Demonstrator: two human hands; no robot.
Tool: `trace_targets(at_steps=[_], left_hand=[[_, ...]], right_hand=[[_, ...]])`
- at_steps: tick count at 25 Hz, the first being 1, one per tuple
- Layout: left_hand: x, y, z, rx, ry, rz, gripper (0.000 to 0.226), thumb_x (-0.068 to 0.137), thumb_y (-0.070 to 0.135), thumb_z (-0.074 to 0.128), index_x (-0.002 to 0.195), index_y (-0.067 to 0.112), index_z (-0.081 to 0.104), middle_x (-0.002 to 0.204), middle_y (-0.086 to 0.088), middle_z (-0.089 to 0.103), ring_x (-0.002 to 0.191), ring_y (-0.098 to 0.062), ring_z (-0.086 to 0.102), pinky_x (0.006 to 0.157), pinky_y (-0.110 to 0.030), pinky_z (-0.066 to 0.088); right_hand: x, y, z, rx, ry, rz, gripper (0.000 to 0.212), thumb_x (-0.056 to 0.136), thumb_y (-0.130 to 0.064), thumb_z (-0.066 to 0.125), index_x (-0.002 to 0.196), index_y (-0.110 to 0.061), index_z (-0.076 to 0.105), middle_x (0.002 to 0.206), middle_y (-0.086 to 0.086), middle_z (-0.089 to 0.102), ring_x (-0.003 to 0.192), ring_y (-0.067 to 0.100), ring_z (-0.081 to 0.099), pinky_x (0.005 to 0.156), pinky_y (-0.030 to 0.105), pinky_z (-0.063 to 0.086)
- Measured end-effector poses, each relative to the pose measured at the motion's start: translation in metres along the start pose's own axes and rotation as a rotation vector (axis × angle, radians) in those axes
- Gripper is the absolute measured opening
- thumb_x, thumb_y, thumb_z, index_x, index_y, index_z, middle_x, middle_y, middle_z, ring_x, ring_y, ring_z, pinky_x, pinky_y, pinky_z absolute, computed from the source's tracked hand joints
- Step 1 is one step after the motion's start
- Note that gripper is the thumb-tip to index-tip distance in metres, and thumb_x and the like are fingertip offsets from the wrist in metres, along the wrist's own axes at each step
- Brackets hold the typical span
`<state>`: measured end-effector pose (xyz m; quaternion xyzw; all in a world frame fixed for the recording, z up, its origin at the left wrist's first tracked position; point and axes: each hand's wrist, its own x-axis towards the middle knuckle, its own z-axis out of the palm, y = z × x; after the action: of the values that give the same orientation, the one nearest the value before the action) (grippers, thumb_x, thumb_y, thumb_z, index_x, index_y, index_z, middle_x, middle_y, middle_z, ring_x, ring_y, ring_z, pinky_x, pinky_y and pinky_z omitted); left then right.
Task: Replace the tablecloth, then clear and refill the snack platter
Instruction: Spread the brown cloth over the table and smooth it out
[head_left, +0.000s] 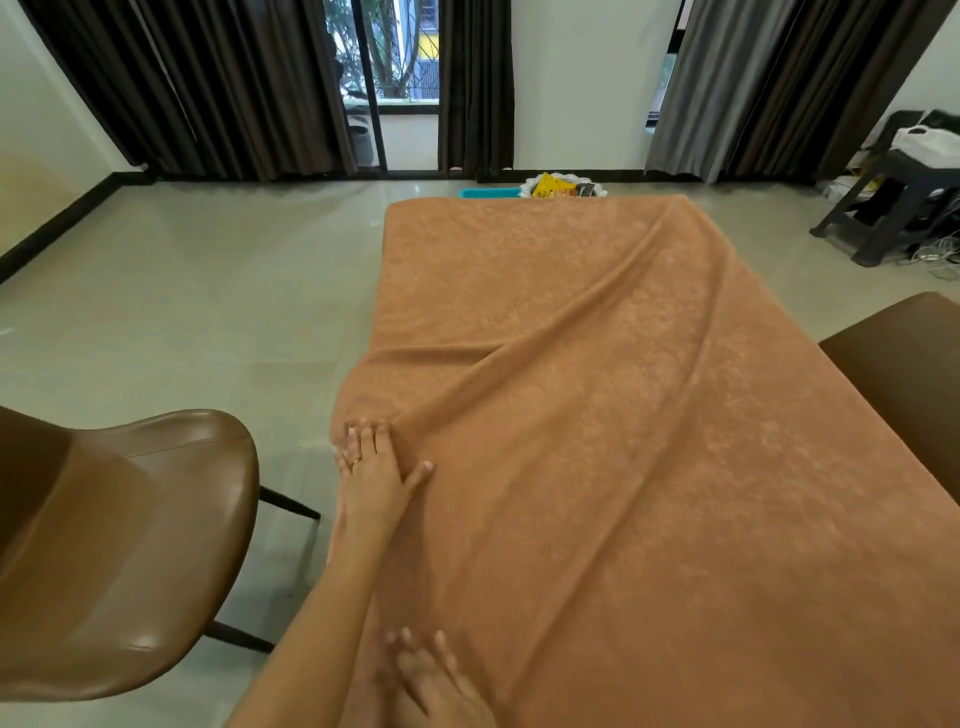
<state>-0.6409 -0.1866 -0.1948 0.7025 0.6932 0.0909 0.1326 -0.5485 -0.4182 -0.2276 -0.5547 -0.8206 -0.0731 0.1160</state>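
An orange-brown tablecloth (623, 389) covers the whole table, with long creases running from the near left towards the far right. My left hand (376, 475) lies flat on the cloth at the table's left edge, fingers straight and thumb spread. My right hand (431, 675) presses on the cloth near the bottom of the view, fingers spread and straight. Beyond the table's far end, on the floor, sits the snack platter (566, 187), a white lacy tray holding a yellow packet and a dark packet.
A brown chair (119, 545) stands close on the left, another brown chair (904, 374) at the right edge. A teal item (488, 193) lies beside the platter. A dark stool (898, 202) with cables and clutter stands far right. Curtains line the back wall.
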Motion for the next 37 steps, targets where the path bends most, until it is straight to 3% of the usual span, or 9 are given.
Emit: trace_targets(at_steps=[3,6,10,13,18,23,31,34,37], left_hand=[[-0.079,-0.006,-0.004,0.034,0.123,0.131,0.087,0.088,0.071,0.024,0.142,0.004,0.038,0.149,-0.020,0.036,0.141,-0.037,0.028,0.116,-0.054,0.017],[-0.184,-0.017,0.010,0.094,-0.060,0.139,0.090,0.083,0.081,0.020,0.152,0.024,0.016,0.159,-0.012,0.011,0.146,-0.037,0.010,0.115,-0.049,-0.009],[-0.229,-0.045,0.019,0.162,-0.130,0.189,0.090,0.075,0.089,0.017,0.150,0.041,0.002,0.161,-0.004,0.004,0.147,-0.030,-0.001,0.116,-0.046,-0.005],[-0.211,-0.053,0.007,0.146,-0.197,0.125,0.098,0.069,0.090,0.008,0.151,0.038,-0.001,0.161,-0.009,-0.005,0.147,-0.033,-0.006,0.114,-0.055,-0.007],[-0.289,-0.016,-0.007,0.106,-0.140,0.055,0.089,0.081,0.075,0.015,0.148,0.019,0.032,0.150,-0.030,0.025,0.136,-0.052,0.026,0.109,-0.067,0.014],[-0.396,-0.026,0.006,0.010,-0.277,-0.120,0.097,0.064,0.084,-0.007,0.149,0.037,-0.013,0.158,-0.014,-0.017,0.143,-0.042,-0.015,0.108,-0.062,-0.015],[-0.380,-0.065,0.019,0.059,-0.243,-0.064,0.087,0.081,0.081,0.021,0.150,0.038,-0.009,0.159,-0.008,-0.016,0.145,-0.035,-0.013,0.114,-0.057,-0.007],[-0.397,-0.061,0.013,-0.007,-0.121,-0.177,0.093,0.080,0.081,0.021,0.153,0.025,0.005,0.159,-0.019,-0.005,0.145,-0.038,-0.006,0.112,-0.059,-0.009],[-0.445,-0.046,0.011,-0.094,0.036,-0.334,0.088,0.086,0.067,0.032,0.150,0.010,0.015,0.154,-0.030,0.006,0.144,-0.044,0.002,0.114,-0.059,-0.001]], right_hand=[[-0.007,0.030,-0.065,0.049,0.302,0.237,0.046,0.104,-0.019,0.000,0.146,-0.006,0.012,0.159,0.011,-0.002,0.147,0.015,-0.001,0.114,0.021,0.013],[-0.061,0.034,-0.090,0.057,0.363,0.415,0.054,0.103,-0.033,0.000,0.150,-0.008,-0.004,0.159,0.000,-0.001,0.146,0.012,-0.006,0.116,0.021,0.007],[-0.158,0.031,-0.046,0.006,-0.045,0.618,0.096,0.070,-0.070,0.043,0.152,-0.029,0.013,0.159,0.005,0.013,0.147,0.019,-0.001,0.117,0.039,0.003],[-0.154,0.012,-0.045,0.138,-0.239,0.723,0.081,0.081,-0.064,0.042,0.149,-0.023,0.027,0.151,0.016,0.033,0.143,0.030,0.017,0.114,0.044,0.008],[-0.188,0.034,-0.082,0.200,-0.175,0.631,0.062,0.095,-0.053,0.026,0.149,-0.023,0.026,0.158,0.011,0.015,0.147,0.020,0.005,0.118,0.036,0.001],[-0.281,0.047,-0.095,0.069,-0.248,0.953,0.080,0.084,-0.065,0.026,0.146,-0.016,0.037,0.150,0.023,0.031,0.141,0.039,0.023,0.113,0.052,0.009],[-0.270,0.008,-0.086,0.176,-0.300,0.928,0.075,0.085,-0.055,0.031,0.141,-0.007,0.042,0.143,0.030,0.038,0.131,0.046,0.037,0.109,0.054,0.018],[-0.311,0.076,-0.114,0.152,-0.225,0.832,0.061,0.091,-0.047,0.029,0.140,-0.014,0.045,0.145,0.020,0.041,0.126,0.038,0.044,0.100,0.050,0.036],[-0.376,0.192,-0.146,0.113,-0.204,1.040,0.062,0.091,-0.041,0.031,0.142,-0.005,0.037,0.149,0.024,0.032,0.136,0.041,0.030,0.108,0.053,0.030]])
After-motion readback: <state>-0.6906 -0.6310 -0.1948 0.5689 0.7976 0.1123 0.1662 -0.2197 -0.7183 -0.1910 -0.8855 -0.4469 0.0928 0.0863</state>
